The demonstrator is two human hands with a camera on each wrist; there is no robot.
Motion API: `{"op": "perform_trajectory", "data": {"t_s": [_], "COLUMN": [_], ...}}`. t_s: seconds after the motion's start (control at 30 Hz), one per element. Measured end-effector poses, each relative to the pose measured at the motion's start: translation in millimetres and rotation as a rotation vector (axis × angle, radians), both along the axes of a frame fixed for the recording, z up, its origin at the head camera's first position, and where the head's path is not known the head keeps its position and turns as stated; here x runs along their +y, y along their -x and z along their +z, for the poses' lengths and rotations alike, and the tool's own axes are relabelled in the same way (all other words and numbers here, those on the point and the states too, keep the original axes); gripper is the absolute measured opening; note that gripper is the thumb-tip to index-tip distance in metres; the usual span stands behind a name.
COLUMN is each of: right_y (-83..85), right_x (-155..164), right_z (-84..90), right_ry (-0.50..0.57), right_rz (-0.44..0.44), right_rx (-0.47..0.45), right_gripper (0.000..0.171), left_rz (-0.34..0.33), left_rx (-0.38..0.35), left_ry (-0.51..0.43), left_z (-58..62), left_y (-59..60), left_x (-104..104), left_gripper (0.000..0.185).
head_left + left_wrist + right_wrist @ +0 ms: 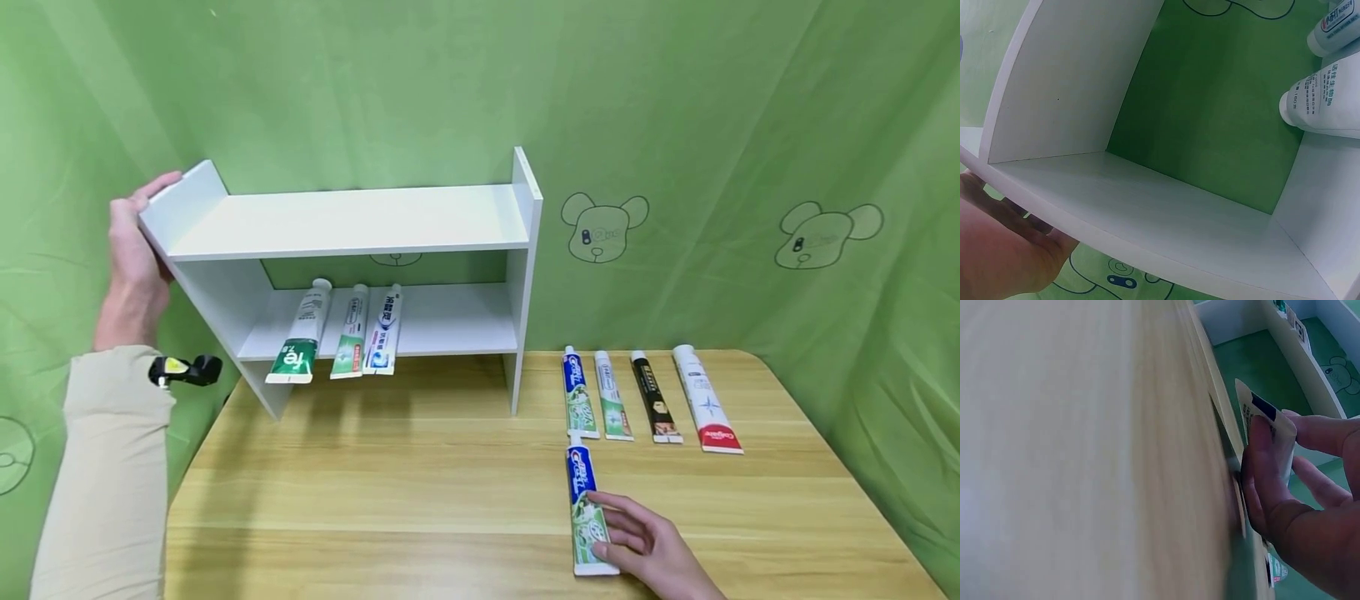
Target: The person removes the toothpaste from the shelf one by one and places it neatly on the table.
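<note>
Fingers (611,518) of my right hand (652,550) lie curled over the lower end of a blue and green toothpaste tube (585,508), pinching its flat crimped edge against the bench (375,492); the right wrist view shows thumb and fingertips closed on that edge. This tube lies flat at the front right of the bench, cap pointing away from me, just in front of a row of four more tubes (651,402) lying side by side.

My left hand (135,258) rests on the outer left wall of the white shelf unit (345,221), fingers fairly straight against the panel, thumb over its top edge. The shelf unit stands at the back left of the bench. Its lower shelf holds three tubes (341,333) lying side by side towards the left, caps to the back. Its top shelf carries nothing I can see.
</note>
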State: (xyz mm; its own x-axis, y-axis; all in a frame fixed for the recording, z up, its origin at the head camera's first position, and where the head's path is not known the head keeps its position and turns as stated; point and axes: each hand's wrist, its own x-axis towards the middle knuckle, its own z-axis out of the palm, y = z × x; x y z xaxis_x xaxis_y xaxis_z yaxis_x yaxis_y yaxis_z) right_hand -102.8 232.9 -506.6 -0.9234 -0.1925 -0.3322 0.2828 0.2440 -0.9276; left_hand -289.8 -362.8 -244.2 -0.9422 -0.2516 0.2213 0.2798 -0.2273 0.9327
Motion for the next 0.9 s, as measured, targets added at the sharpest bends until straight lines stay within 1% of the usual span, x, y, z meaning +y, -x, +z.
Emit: {"op": "perform_trajectory", "data": {"t_s": [0.27,0.37,0.7,0.9], "right_y": [1.0,1.2,2.8,3.9], "right_x": [8,10,15,14], "right_z": [1.2,1.7,2.1,3.4], "right_ry": [-0.091,-0.107,-0.144,-0.209], "right_rz": [-0.001,-0.003,0.077,0.110], "right_rx": [0.046,0.052,0.110,0.140], "right_gripper": [0.071,0.070,0.067,0.064], "left_rz": [0.006,0.003,0.001,-0.003], "left_rx": [-0.003,0.003,0.004,0.004], "left_ry": [-0.002,-0.008,-0.029,-0.029], "left_z": [-0.8,-0.6,0.1,0.2], "left_y": [-0.6,-0.2,-0.3,0.1], "left_x": [0,1,1,1], "left_gripper": [0.047,0.047,0.046,0.046]}}
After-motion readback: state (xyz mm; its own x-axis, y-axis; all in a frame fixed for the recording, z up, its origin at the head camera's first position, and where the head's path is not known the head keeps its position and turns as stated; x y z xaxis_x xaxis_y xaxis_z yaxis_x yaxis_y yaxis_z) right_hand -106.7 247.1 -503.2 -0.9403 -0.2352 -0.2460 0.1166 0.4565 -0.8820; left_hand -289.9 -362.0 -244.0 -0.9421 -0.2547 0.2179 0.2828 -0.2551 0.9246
